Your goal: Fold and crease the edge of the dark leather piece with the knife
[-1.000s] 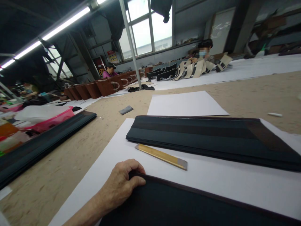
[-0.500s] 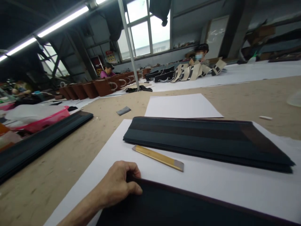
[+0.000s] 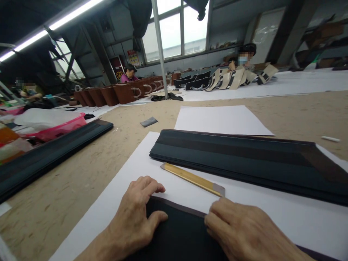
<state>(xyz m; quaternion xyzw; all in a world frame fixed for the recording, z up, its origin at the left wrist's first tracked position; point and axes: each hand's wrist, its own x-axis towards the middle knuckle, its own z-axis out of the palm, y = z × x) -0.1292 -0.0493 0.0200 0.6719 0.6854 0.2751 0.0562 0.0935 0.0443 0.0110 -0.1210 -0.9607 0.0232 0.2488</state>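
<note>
A dark blue-black fabric piece [image 3: 182, 232] with a brownish strip along its far edge lies in front of me on white paper [image 3: 130, 163]. At its left corner is my left hand [image 3: 138, 214], thumb resting on the fabric and fingers spread apart from it beyond the edge. My right hand [image 3: 241, 228] has its fingers curled and pinched at the far edge of the same piece. Just past the hands lies a flat yellow tool [image 3: 191, 177] with grey ends. Behind it is a stack of folded dark fabric pieces [image 3: 239, 159].
Another dark fabric stack [image 3: 59, 156] lies at the left beside a pink basin [image 3: 65, 125]. Beyond are a grey scrap [image 3: 149, 121], a white sheet [image 3: 223, 119], a white stick [image 3: 330, 139] and a metal pole [image 3: 160, 50]. Brown bag bodies [image 3: 108, 95] stand farther back, near people.
My right hand has come into view and taken the fabric's far edge. My left hand's fingers have opened wider at the corner. The view has shifted slightly.
</note>
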